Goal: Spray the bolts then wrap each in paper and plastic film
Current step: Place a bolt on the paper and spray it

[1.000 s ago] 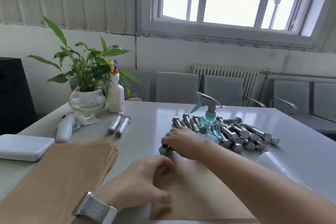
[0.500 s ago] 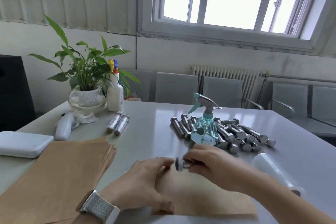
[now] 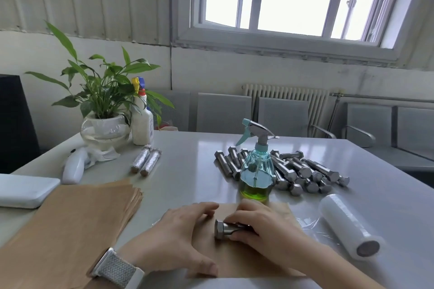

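Note:
My right hand (image 3: 263,227) grips a steel bolt (image 3: 223,230) lying on a single brown paper sheet (image 3: 246,263) at the near table edge; its hex head points left. My left hand (image 3: 178,237) lies flat on the sheet's left part, fingers straight. Behind the sheet stands a teal spray bottle (image 3: 257,171) with green liquid, in front of a pile of several bare bolts (image 3: 300,171). A roll of plastic film (image 3: 347,225) lies to the right. Two film-wrapped bolts (image 3: 146,163) lie at the mid left.
A stack of brown paper sheets (image 3: 70,225) lies at the near left. A white flat box (image 3: 23,190), a white handheld device (image 3: 74,168), a potted plant (image 3: 105,105) in a glass bowl and a white bottle (image 3: 142,122) stand at the far left. Grey chairs (image 3: 281,117) line the wall.
My right hand took a bolt from the pile, carried it towards me and set it down on the paper sheet. My left hand stayed on the sheet.

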